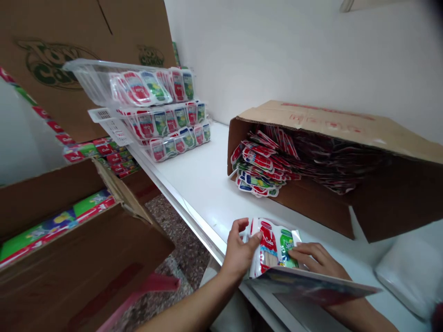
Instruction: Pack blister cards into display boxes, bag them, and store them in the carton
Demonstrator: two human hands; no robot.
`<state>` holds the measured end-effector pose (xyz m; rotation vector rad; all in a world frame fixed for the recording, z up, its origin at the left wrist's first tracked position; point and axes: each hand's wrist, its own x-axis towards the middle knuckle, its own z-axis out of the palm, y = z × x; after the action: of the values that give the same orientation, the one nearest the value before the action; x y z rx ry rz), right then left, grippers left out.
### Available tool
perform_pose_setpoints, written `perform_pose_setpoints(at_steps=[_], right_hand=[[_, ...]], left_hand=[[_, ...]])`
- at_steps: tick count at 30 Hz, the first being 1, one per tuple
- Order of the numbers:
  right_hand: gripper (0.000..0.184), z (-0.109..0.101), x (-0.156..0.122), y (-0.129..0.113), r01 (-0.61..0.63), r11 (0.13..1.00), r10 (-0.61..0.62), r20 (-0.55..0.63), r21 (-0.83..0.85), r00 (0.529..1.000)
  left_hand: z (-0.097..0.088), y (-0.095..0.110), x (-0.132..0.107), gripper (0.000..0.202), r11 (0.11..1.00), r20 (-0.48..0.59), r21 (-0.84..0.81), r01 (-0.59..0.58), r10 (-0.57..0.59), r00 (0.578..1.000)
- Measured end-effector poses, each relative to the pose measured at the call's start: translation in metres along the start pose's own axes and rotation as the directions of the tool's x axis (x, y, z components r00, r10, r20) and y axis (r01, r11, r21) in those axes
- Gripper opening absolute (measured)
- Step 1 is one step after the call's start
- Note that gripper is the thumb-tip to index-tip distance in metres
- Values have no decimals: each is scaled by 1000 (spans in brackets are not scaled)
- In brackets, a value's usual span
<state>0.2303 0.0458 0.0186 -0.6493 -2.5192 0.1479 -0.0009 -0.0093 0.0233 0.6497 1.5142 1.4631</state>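
Note:
Near the table's front edge stands a small open display box point(253, 267) filled with candy packets point(268, 242) shaped like red cola and green soda cups. My left hand point(240, 249) is closed around the box's left side, its thumb resting on the front red packet. From the right, my right hand point(316, 258) presses its curled fingers against the green packet. The printed box flap point(318, 283) juts out to the right and covers part of my right wrist. How deep the right fingertips reach among the packets is hidden.
A cardboard carton point(332, 115) lies on its side on the white table point(187, 175), heaped with loose packets point(259, 161). Clear plastic trays point(93, 78) of packets are stacked at the back left. An open carton point(86, 249) of printed boxes stands left, below. A white bag point(411, 272) sits right.

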Motion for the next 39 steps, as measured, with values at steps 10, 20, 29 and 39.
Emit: perform_pose_setpoints(at_steps=[10,20,29,39], right_hand=[[36,-29,-12,-13,-189,946,129,227,265,965],[21,-12,-15,-31,-487,772,487,111,409,866],[51,34,-22,-47,-590,287,874,46,755,484],[45,9,-7,-27,-451,892,451,44,3,892]], left_hand=[[-12,8,0,17,809,226,427,-404,337,914],[-67,57,6,72,681,817,347,-644,118,565],[-34,6,4,11,880,433,269,-392,253,865],[5,-2,29,61,944,411,265,-195,72,909]])
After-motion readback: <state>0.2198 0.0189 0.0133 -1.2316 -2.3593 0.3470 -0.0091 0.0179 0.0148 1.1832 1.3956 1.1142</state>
